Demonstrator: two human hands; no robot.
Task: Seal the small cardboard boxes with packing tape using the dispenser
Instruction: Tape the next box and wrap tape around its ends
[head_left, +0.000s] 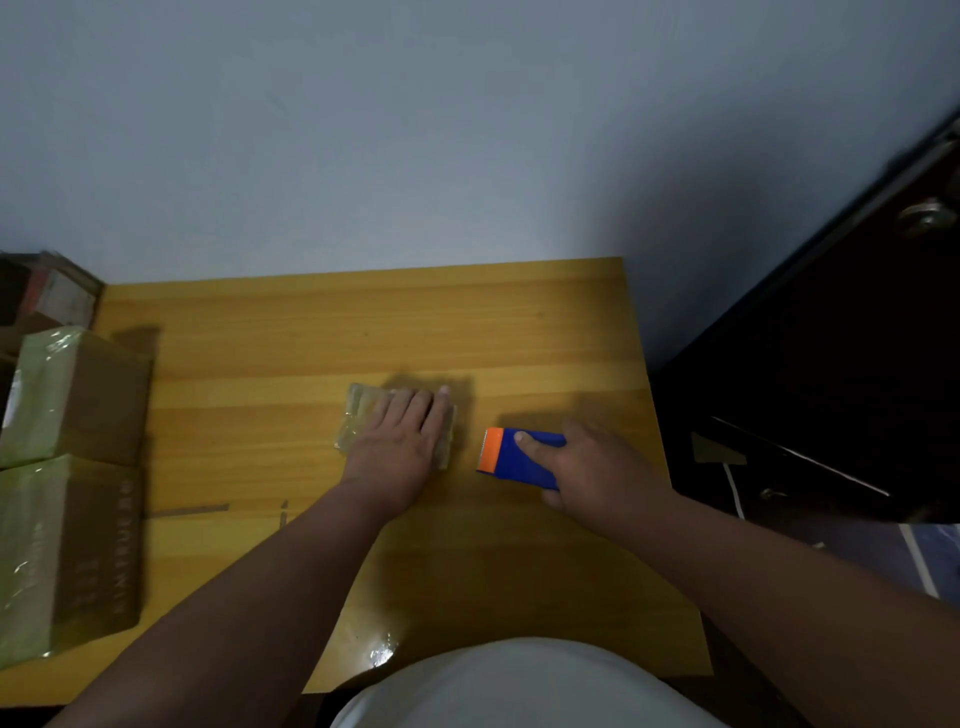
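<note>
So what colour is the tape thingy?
The dispenser is blue with an orange front edge, seen in the head view.

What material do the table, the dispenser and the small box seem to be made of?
Table: wood or wood-look laminate, glossy, grain lines and a glare spot. Dispenser: likely plastic, smooth solid blue with orange front. Small box: probably cardboard under shiny clear tape, wrinkled sheen.

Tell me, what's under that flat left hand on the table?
A small tape-wrapped box lies under the left hand, whose straight fingers press on it. The hand covers most of its top, so the seam there cannot be seen.
</note>
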